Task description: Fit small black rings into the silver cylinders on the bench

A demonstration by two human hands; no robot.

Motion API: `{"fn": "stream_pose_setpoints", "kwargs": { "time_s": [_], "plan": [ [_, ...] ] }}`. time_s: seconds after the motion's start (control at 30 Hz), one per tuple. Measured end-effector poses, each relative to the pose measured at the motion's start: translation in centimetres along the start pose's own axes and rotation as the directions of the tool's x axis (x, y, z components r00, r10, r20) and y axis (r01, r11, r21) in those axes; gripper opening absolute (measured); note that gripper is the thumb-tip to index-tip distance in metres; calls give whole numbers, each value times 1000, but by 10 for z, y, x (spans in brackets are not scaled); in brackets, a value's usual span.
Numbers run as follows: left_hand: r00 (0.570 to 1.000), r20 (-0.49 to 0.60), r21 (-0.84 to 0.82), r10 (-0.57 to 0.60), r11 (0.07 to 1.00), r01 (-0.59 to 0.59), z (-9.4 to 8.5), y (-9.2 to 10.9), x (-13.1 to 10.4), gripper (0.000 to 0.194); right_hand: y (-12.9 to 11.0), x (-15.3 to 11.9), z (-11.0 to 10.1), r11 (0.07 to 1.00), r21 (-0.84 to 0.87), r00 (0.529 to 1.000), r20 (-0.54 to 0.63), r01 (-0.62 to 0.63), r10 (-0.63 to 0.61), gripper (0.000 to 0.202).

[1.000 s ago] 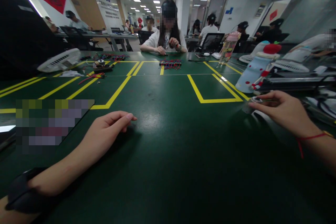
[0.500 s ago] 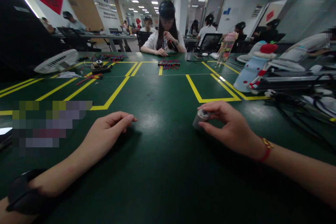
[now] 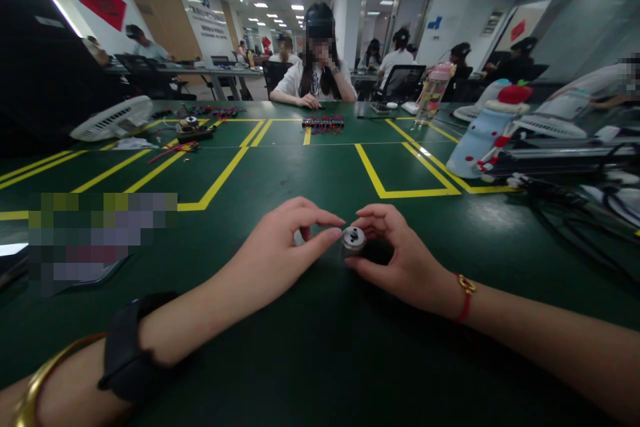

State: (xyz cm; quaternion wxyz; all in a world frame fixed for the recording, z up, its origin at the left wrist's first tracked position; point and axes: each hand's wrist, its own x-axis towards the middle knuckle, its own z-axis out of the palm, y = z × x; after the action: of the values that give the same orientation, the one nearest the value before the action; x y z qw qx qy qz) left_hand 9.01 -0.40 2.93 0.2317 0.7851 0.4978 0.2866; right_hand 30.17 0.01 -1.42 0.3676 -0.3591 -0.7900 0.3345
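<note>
Between my two hands a small silver motor (image 3: 354, 237) stands upright on the dark green table, a dark stub and holes showing on its top face. My right hand (image 3: 393, 247) grips it from the right, thumb at the near side and fingers behind; part of its side is hidden. From the left comes my left hand (image 3: 287, 243), its thumb and index finger apart with nothing between them. Those fingertips end right at the motor's left edge; whether they touch it, I cannot tell.
Yellow tape lines (image 3: 420, 193) mark the table (image 3: 280, 180). A blue bottle (image 3: 473, 140) and black cables (image 3: 560, 213) lie to the right. Wired parts (image 3: 323, 123) sit ahead, a white fan (image 3: 113, 119) at left. A person (image 3: 317, 73) sits opposite.
My right hand has brought the motor left and slightly nearer. My left hand has moved right to beside it, with thumb and index finger spreading apart.
</note>
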Motion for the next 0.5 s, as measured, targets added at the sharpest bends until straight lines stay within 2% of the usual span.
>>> {"fn": "stream_pose_setpoints", "kwargs": {
  "time_s": [0.07, 0.17, 0.3, 0.4, 0.5],
  "plan": [
    [998, 22, -10, 55, 998, -54, 7, 12, 7, 19, 1, 0, 1, 1000, 22, 1000, 3, 9, -9, 56],
    [998, -3, -24, 61, 998, -62, 7, 17, 10, 16, 2, 0, 1, 1000, 5, 1000, -8, 28, -28, 53],
    [999, -43, -26, -4, 1000, 2, 3, 7, 3, 15, 1, -1, -3, 995, -96, 999, -35, 11, -15, 47],
    [998, 28, -13, -53, 998, 54, 9, -7, -4, 14, 0, -1, -4, 992, -122, 999, -38, 8, -12, 41],
    [994, 95, 19, -50, 999, 48, 23, -17, -8, 14, -2, 0, -5, 992, -123, 999, -29, 11, -14, 38]
  ]
}}
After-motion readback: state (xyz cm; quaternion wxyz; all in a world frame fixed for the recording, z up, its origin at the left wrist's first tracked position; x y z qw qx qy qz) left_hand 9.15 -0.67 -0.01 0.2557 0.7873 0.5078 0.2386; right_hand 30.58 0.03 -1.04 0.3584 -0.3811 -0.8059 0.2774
